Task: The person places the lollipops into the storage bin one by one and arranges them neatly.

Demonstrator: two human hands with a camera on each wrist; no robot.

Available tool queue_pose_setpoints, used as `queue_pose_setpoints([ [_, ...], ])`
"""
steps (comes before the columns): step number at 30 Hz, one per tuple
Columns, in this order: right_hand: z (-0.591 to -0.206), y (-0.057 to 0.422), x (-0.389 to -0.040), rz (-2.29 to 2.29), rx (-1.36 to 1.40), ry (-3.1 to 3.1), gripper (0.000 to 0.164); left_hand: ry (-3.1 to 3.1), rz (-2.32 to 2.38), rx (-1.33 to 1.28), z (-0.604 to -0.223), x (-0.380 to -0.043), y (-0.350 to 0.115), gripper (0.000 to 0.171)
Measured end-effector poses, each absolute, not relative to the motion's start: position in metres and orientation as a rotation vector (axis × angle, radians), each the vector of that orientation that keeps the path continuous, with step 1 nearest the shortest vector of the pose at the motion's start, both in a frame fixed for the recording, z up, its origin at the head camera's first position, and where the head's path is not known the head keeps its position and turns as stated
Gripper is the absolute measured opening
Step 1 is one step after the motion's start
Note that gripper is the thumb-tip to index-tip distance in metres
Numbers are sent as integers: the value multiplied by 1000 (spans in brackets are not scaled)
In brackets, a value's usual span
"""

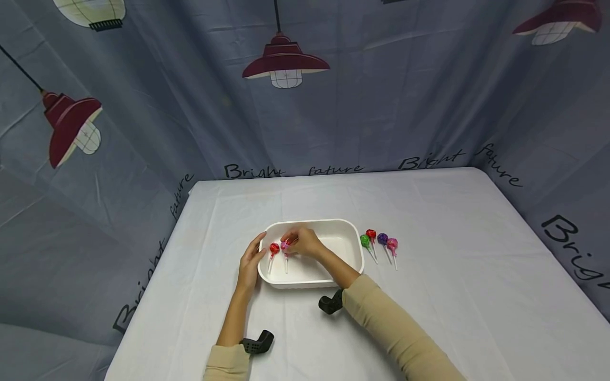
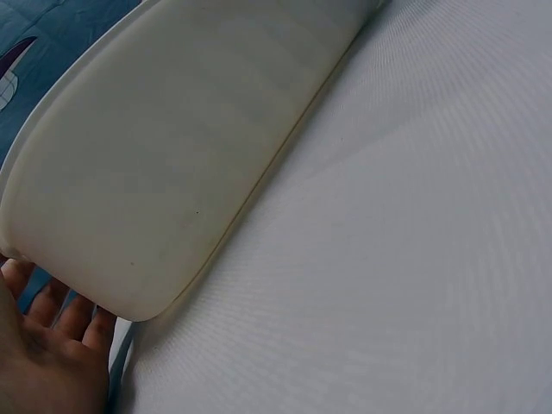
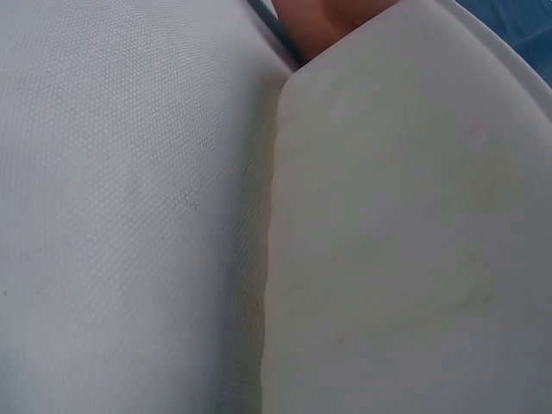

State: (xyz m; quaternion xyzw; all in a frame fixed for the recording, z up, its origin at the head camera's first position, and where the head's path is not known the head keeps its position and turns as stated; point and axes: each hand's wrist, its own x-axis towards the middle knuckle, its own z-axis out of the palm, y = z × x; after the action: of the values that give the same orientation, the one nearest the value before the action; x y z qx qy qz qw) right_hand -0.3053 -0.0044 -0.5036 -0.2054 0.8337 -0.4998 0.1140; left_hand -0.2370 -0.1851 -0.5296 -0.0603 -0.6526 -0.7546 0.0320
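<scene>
A white tray [image 1: 329, 275] stands on the table. My left hand [image 1: 249, 267] rests against its left end, with fingers spread along the outer wall and the thumb at the rim; the left wrist view shows these fingers [image 2: 73, 315] from the palm side. My right hand [image 1: 302, 242] reaches over the near rim and pinches a pink lollipop [image 1: 285, 246] by its head inside the tray, its white stick pointing toward me. Just left of it in the tray lies a red lollipop [image 1: 274, 248]. The right wrist view shows mostly the tray's outer wall [image 3: 405, 216].
To the right of the tray, a green lollipop [image 1: 365, 241], a red lollipop [image 1: 371, 234], a purple lollipop [image 1: 383, 238] and a pink lollipop [image 1: 392, 244] lie close together on the white tablecloth [image 1: 452, 275]. A grey-blue printed curtain [image 1: 381, 116] borders the table.
</scene>
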Motion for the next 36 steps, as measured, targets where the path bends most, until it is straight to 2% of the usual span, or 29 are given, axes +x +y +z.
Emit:
queue_pose_setpoints([
  [36, -499, -12, -297, -1322, -650, 2575, 20, -2036, -2303, -168, -533, -238, -187, 42],
])
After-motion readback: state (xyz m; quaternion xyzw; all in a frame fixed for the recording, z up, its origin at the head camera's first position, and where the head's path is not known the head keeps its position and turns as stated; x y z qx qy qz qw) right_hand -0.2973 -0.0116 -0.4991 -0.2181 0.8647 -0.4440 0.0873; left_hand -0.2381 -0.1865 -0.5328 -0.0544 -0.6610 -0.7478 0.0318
